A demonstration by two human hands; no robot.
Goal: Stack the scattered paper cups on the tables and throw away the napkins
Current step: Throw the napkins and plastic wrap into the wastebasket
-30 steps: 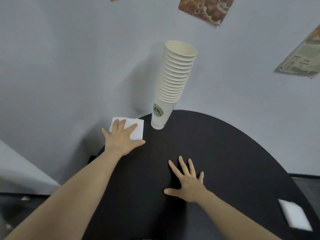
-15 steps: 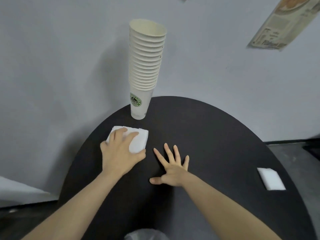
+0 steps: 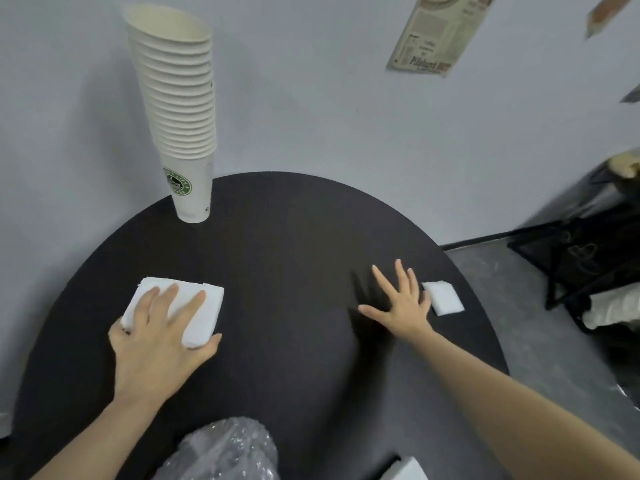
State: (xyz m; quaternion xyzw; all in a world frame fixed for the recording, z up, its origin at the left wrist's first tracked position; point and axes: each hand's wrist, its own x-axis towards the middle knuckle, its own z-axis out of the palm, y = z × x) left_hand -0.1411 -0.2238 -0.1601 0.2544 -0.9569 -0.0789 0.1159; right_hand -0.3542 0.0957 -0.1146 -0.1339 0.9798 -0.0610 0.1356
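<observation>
Head view: tall stack of paper cups (image 3: 180, 109) standing upright at far left edge of round black bench (image 3: 294, 237), near the wall; no loose cups visible anywhere on the bench, so stacking judged done as far as shown. Left hand (image 3: 157, 336) lying on top of folded white napkin (image 3: 180, 308) at near left of bench, fingers spread across it, thumb curled under its near corner; napkin gripped but not lifted clear. Right hand (image 3: 403, 303) flat and open, fingers spread wide, holding nothing, hovering or resting just left of second, smaller napkin (image 3: 443, 297) near right edge; little finger about touching its corner, contact not certain. Clear plastic bag (image 3: 225, 448) at bottom centre, close to body, probably for waste. Corner of another white object (image 3: 407, 471) at bottom edge, identity unclear. Remaining, judged from layout: gather both napkins and drop them in the bag or a bin. Napkin part barely started; none thrown away yet.
</observation>
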